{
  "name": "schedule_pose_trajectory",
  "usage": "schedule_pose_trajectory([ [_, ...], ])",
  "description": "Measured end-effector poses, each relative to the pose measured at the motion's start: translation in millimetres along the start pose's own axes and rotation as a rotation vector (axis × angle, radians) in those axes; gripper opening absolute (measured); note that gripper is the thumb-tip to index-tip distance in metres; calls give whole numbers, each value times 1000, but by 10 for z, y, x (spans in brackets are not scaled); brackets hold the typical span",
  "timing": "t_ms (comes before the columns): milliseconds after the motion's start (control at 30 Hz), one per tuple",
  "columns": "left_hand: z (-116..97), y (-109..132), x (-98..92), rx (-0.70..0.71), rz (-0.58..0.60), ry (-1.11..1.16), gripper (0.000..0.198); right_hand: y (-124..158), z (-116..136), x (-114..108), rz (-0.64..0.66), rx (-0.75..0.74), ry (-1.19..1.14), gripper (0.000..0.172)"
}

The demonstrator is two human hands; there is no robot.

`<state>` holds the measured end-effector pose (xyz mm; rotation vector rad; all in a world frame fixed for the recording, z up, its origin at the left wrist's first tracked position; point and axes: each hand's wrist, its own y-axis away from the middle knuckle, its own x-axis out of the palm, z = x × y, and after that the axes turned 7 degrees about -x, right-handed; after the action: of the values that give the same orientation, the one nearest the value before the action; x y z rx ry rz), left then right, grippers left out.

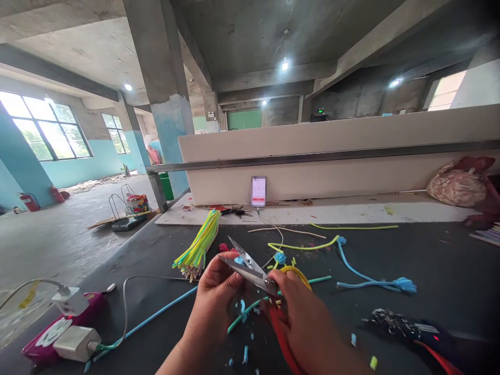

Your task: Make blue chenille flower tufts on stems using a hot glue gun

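My right hand [299, 312] grips a pair of scissors [250, 270] with red and yellow handles, the blades parted and pointing up and left. Beside the blades, my left hand [219, 289] pinches a small blue piece [239, 260], partly hidden by its fingers and the scissors. A blue knotted tuft [279, 257] lies just behind my right hand. Under the hands a green cord [247, 314] rests on the dark table [175, 333], among small blue scraps. A bundle of yellow and green cords [201, 242] lies behind my left hand.
A lit phone [258, 191] leans on the back panel. At the left stands a magenta power strip [42, 338] with chargers and cables. Blue cords with a tufted end [404, 284] and a yellow cord [304, 247] lie right, near a dark metallic cluster [394, 320].
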<state>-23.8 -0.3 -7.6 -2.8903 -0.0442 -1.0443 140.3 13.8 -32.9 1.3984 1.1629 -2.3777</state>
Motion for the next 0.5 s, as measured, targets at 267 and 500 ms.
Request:
schedule_pose_trajectory([
  [267,12,6,-14,52,-13,-111,27,11,-39,19,-44,-26,-4,35],
  [500,-84,-25,19,-60,-38,-11,30,-43,-65,175,-185,126,-412,26],
])
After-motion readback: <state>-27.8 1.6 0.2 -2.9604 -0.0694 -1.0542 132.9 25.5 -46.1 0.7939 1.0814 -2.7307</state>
